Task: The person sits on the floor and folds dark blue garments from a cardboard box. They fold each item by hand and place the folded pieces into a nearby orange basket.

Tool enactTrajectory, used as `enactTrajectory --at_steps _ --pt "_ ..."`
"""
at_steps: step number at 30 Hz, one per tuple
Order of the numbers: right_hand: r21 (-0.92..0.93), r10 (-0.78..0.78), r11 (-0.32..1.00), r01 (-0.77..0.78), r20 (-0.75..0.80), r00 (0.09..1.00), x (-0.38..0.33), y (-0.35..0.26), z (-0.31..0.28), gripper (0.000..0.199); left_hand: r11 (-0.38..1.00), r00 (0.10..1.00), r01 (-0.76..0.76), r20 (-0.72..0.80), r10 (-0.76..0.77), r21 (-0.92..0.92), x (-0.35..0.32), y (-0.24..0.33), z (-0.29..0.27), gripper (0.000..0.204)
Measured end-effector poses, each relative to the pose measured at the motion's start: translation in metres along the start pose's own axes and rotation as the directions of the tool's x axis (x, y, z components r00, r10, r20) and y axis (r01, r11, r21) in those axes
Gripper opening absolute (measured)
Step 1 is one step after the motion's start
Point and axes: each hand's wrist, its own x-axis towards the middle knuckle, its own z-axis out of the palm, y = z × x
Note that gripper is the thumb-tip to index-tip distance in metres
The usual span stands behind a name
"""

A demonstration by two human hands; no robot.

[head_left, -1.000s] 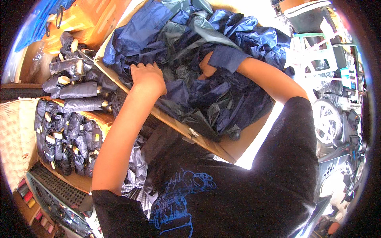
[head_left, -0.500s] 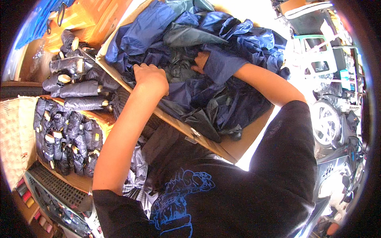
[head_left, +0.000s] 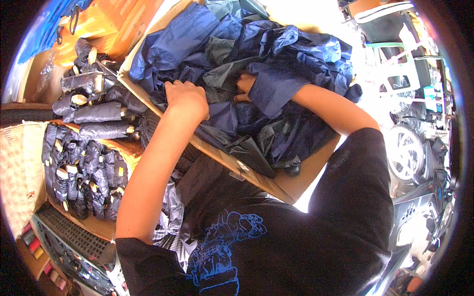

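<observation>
A cardboard box in front of me is heaped with crumpled, thin, shiny fabric, mostly dark blue with dark green-grey pieces. Just inside its near left rim, my left hand is closed with knuckles up, its curled fingertips sunk in the dark blue folds. My right hand reaches into the middle of the heap. Its fingers are bent around dark fabric there, and a dark blue piece drapes over the back of that hand and the wrist. What lies under the fingers is mostly hidden.
Left of the box lie several folded black umbrellas with pale handle ends. More bundles fill a container below them, beside a woven basket. Orange packaging stands behind. At right are a white spoked wheel and plastic frames.
My right hand has shifted slightly left and down within the heap, and the green-grey folds beside it have changed shape. My left hand stays almost where it was.
</observation>
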Motion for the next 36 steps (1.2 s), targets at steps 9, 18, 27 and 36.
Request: enactTrajectory --at_steps 9,18,27,36 --pt "0.093 -0.047 0.994 0.061 -0.14 0.989 0.02 0.0 0.014 0.028 1.0 1.0 -0.025 0.004 0.025 -0.007 -0.001 0.004 -0.003 0.069" --pt "0.692 0.003 0.683 0.231 -0.319 0.948 0.057 0.034 0.061 0.039 1.0 1.0 -0.024 -0.007 0.024 0.0 0.0 0.003 0.001 0.069" --pt "0.196 -0.094 0.955 0.221 -0.507 0.857 0.06 0.038 0.071 0.032 0.999 0.999 -0.044 0.02 0.044 -0.019 -0.001 0.006 -0.006 0.068" --pt "-0.063 0.149 0.987 -0.147 0.037 0.988 0.052 0.001 0.005 0.026 0.999 0.999 -0.035 0.013 0.035 -0.037 -0.001 0.001 -0.004 0.068"
